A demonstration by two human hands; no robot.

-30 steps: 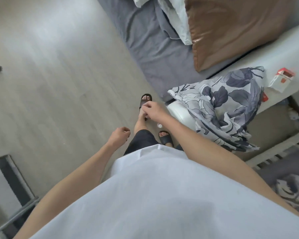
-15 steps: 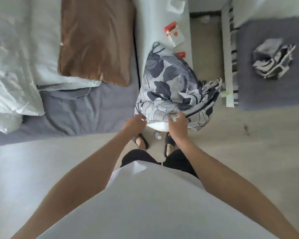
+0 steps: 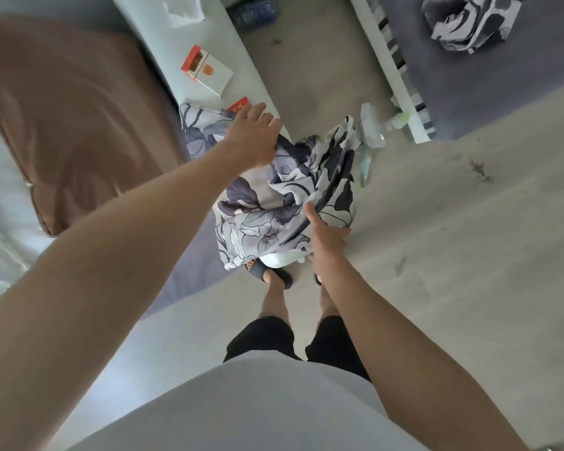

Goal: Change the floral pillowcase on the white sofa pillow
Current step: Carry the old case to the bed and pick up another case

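A: What is the room like?
B: Pale wood-look floor (image 3: pixel 437 255); a grey-sheeted bed (image 3: pixel 189 271) on the left with a shiny brown satin pillow (image 3: pixel 79 118).
A: And the task's thing?
B: The grey-and-white floral pillowcase (image 3: pixel 274 222) hangs at the bed's edge, the white sofa pillow (image 3: pixel 279 260) peeking out below. The right hand (image 3: pixel 328 237) pinches its hem; the left hand (image 3: pixel 253 138) rests on its top, fingers spread.
A: Nearby?
B: A red-and-white carton (image 3: pixel 207 71) on a white ledge (image 3: pixel 176 37); another crumpled floral cloth (image 3: pixel 469 21) far right.
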